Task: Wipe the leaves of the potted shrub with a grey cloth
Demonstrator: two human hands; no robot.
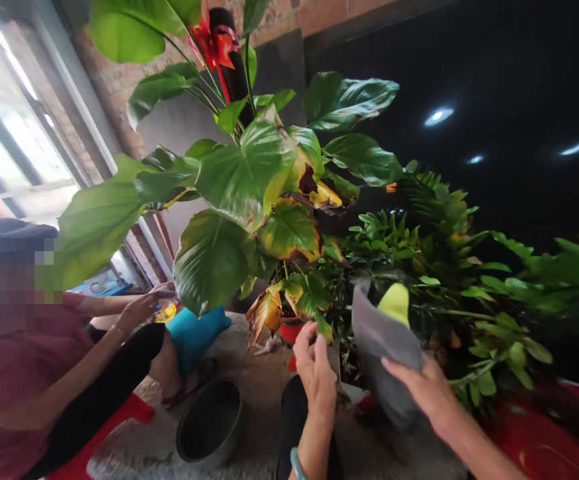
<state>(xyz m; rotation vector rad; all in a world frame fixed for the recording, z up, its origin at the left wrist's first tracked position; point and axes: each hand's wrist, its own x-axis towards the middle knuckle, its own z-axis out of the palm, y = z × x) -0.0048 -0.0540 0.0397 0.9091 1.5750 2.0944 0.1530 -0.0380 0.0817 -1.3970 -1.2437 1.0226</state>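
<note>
A large potted plant [246,167] with broad leaves, some yellowed and brown at the edges, stands in front of me. My left hand [316,367], with a pale bangle at the wrist, is raised below its lower leaves. Its fingers are loosely curved and apart, right beside a yellow-green leaf tip [325,328]; whether they touch it I cannot tell. My right hand [432,390] grips a grey cloth [382,360], blurred and hanging down. Something bright yellow-green [396,303] shows behind the cloth's upper edge; its kind is unclear. A reddish pot [290,330] shows under the plant.
To the left a person [14,387] sits on a red seat [119,423], arms stretched toward the plant. A dark basin [209,423] is on the floor between us. More leafy plants [469,287] fill the right side, before a dark glossy wall [494,87].
</note>
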